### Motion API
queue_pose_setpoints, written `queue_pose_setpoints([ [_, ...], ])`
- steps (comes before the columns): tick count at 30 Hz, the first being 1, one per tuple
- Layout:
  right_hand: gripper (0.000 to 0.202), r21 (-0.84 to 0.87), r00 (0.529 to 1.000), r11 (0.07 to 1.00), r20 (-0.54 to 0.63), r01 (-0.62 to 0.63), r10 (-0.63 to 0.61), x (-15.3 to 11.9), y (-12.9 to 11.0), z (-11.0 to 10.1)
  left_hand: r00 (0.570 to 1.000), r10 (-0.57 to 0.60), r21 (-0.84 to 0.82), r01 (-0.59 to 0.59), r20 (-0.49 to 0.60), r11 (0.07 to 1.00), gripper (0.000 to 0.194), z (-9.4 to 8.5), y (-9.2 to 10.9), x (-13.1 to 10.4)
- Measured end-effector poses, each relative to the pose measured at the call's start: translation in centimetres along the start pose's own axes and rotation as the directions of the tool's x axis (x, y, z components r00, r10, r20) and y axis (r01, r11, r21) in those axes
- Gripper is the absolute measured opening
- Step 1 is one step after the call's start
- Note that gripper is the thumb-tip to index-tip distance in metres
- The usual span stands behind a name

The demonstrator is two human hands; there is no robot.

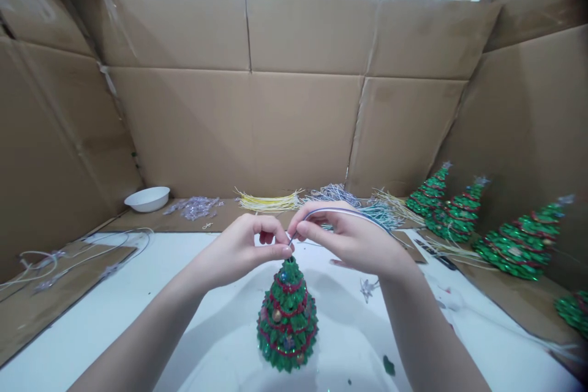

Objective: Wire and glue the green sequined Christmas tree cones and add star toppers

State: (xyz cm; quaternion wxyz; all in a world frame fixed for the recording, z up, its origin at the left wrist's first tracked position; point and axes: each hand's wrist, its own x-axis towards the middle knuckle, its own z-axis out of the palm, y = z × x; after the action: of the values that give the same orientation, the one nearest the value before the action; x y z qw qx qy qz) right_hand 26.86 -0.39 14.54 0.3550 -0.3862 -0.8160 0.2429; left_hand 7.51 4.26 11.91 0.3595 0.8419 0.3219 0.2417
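Observation:
A small green Christmas tree with red garland and little ball ornaments stands upright on the white table, below my hands. My left hand pinches a thin cord just above the treetop, thumb against forefinger. Close beside it, my right hand also pinches the cord, which is dark and pale and arcs back over that hand. Whether the cord's end enters the treetop is hidden by my fingertips. A clear star lies on the table near my right wrist.
Cardboard walls enclose the table. At the back are a white bowl, clear plastic pieces, yellow strands and teal strands. Finished-looking trees line the right side. Wired stars rest on cardboard at left.

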Motion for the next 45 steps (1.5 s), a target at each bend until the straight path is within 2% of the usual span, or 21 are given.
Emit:
queue_pose_setpoints([
  [6,0.02,-0.032,0.997,0.997,-0.009,0.075,-0.075,0.0,0.1,0.0,0.998,0.04,0.013,-0.04,-0.055,0.999,0.015,0.4,0.6,-0.3],
  [13,0.019,-0.065,1.0,0.998,0.016,-0.003,0.004,-0.8,-0.4,0.4,0.991,0.079,0.041,-0.075,-0.104,0.996,0.013,1.0,1.7,-1.0],
  [18,0.015,-0.183,1.0,0.983,0.025,0.002,0.002,-0.5,0.5,1.2,0.979,0.088,0.163,-0.058,-0.182,0.985,0.016,1.5,2.0,-1.3],
  [24,0.008,-0.191,1.0,0.982,0.029,0.004,0.001,-0.7,0.0,1.2,0.993,0.056,0.205,-0.034,-0.102,0.978,0.016,1.0,2.1,-1.7],
  [26,0.008,-0.183,1.0,0.983,0.006,0.006,-0.005,-0.8,-0.2,1.1,0.998,0.029,0.222,-0.018,-0.049,0.975,0.014,0.6,1.5,-1.7],
  [29,0.008,-0.172,1.0,0.985,-0.004,0.008,-0.009,-0.7,-0.2,1.0,0.997,-0.047,0.256,0.031,0.057,0.966,0.033,0.4,0.3,-1.7],
  [32,0.008,-0.197,1.0,0.98,0.005,0.007,-0.006,-0.7,-0.1,1.1,0.986,-0.079,0.264,0.037,0.148,0.964,0.034,1.0,-0.7,-1.7],
  [40,0.009,-0.221,0.998,0.975,0.057,0.027,-0.015,-0.7,0.0,1.6,0.997,-0.049,0.243,0.032,0.062,0.97,0.028,2.4,-0.4,-2.1],
  [45,0.008,-0.252,0.992,0.965,0.12,0.075,-0.046,-1.3,-1.2,1.6,0.999,-0.042,0.384,0.033,0.016,0.923,0.016,3.3,-0.3,-3.7],
])
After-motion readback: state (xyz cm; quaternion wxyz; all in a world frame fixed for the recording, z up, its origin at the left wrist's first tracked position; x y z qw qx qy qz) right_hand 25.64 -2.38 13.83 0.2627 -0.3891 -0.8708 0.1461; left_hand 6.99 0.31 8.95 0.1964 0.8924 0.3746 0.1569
